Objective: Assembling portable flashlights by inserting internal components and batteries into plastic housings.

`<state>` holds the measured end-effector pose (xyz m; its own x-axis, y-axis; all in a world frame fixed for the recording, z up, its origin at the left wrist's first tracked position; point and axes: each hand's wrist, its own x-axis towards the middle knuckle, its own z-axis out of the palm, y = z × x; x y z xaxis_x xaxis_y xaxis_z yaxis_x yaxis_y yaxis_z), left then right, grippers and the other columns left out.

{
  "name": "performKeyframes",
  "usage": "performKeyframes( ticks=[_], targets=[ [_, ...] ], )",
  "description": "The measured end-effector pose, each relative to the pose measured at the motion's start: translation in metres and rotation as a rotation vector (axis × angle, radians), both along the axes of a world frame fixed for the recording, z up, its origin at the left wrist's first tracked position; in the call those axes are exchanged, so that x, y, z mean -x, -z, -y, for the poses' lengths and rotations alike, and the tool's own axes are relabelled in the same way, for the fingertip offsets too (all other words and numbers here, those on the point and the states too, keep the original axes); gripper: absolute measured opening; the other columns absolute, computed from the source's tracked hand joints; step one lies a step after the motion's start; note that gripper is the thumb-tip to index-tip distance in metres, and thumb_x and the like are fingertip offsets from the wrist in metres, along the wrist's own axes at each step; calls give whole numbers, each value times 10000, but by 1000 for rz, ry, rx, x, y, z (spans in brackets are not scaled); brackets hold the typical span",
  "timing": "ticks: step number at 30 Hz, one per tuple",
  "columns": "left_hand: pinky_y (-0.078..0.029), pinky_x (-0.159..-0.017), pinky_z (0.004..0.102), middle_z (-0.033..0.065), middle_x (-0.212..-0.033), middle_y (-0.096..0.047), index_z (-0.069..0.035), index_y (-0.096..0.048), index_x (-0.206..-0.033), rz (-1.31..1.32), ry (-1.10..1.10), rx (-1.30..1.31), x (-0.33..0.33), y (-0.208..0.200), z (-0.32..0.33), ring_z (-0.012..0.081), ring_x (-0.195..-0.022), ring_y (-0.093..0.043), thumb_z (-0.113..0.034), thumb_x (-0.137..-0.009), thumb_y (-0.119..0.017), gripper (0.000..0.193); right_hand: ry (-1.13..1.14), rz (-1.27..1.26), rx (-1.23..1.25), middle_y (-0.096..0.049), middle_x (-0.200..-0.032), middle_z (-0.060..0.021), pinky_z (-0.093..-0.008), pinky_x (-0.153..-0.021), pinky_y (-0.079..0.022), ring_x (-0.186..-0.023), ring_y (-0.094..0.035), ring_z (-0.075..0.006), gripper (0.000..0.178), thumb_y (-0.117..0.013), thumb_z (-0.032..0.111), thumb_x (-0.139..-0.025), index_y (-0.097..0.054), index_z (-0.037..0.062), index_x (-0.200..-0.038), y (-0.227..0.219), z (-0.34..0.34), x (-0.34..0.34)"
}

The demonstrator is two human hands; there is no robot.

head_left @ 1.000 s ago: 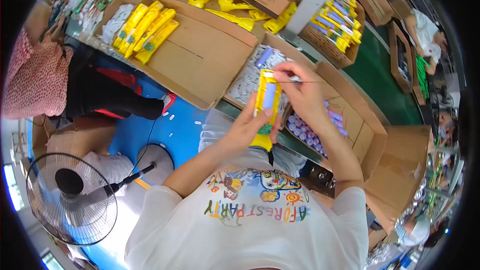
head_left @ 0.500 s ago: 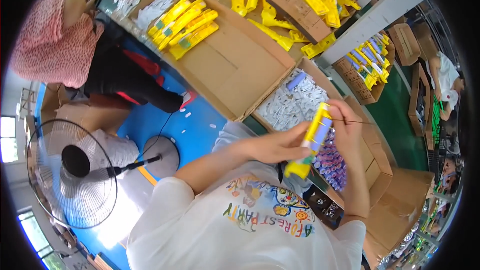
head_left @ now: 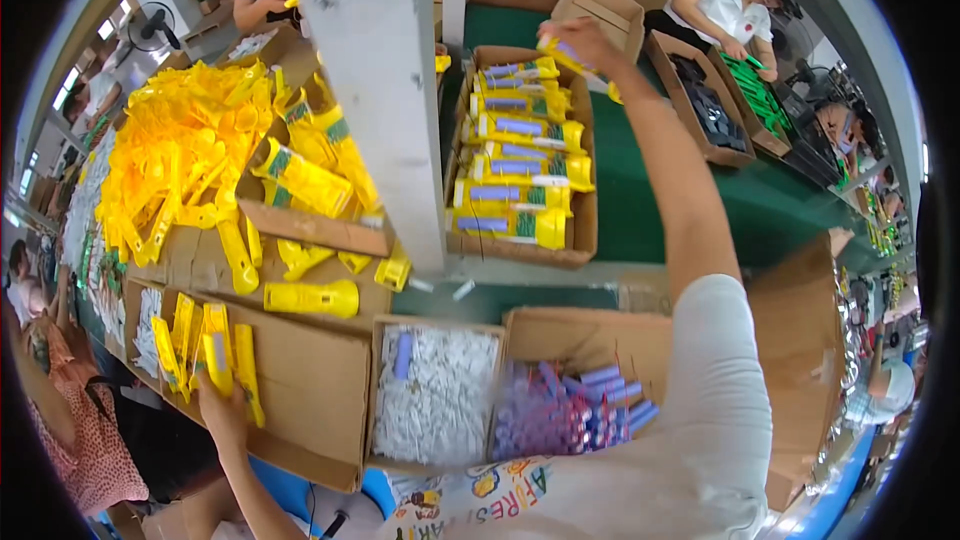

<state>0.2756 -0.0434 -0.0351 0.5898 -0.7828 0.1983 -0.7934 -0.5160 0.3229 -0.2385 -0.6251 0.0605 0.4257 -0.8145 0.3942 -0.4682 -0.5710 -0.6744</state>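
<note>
My right hand (head_left: 585,48), stretched far forward, is closed around a yellow plastic casing (head_left: 562,53) at the far end of a carton. That carton (head_left: 583,245) holds several yellow casings (head_left: 520,127) with purple cylinders in them. At the left, my left hand (head_left: 220,408) has its fingers around a yellow casing (head_left: 217,345) in a wide cardboard box (head_left: 310,370); its fingertips are partly hidden. Other yellow casings (head_left: 182,325) lie beside it there. Near my body, a box holds purple cylinders (head_left: 600,390) with red wires.
A box of small white parts (head_left: 430,405) stands between the wide box and the cylinders. A grey metal post (head_left: 375,90) rises beside the carton. Yellow casings are heaped (head_left: 190,155) at the far left. Co-workers sit across the green bench (head_left: 700,210) and at the left.
My hands, together on one yellow casing with a purple cylinder before, are now apart. The right has reached forward to the carton with a casing; the left has gone to the wide box. The view has turned.
</note>
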Motion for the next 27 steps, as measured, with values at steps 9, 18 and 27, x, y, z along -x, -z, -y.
performKeyframes(
  ticks=[9, 18, 27],
  targets=[
    [-503, -782, 405, 203, -997, -610, 21, -444, -1216, -582, 57, 676, 125, -61, 7, 340, -927, -625, -84, -802, -640, 470, 533, -539, 498, -676, -957, -133, -347, -809, -480, -892, -621, -321, 246, -586, 325, -901, -705, 122, -972, 46, -5, -85],
    [-444, -805, 434, 203, -1068, -536, 54, -373, -1313, -281, 613, 265, 311, -73, 67, 392, -954, -532, -18, -780, -606, 586, -415, -17, -388, -599, -1036, -65, -246, -741, -453, -850, -561, -136, 427, -419, 362, -970, -513, 56, -1252, -47, -414, -51],
    [-530, -725, 329, 81, -976, -608, -46, -457, -1256, -2390, 745, -388, 310, -60, 14, 208, -819, -636, -202, -857, -651, 471, -402, 392, -531, -580, -1036, -94, -268, -836, -447, -949, -572, -167, 280, -451, 181, -965, -484, 53, -1212, -5, -484, -29]
  ],
)
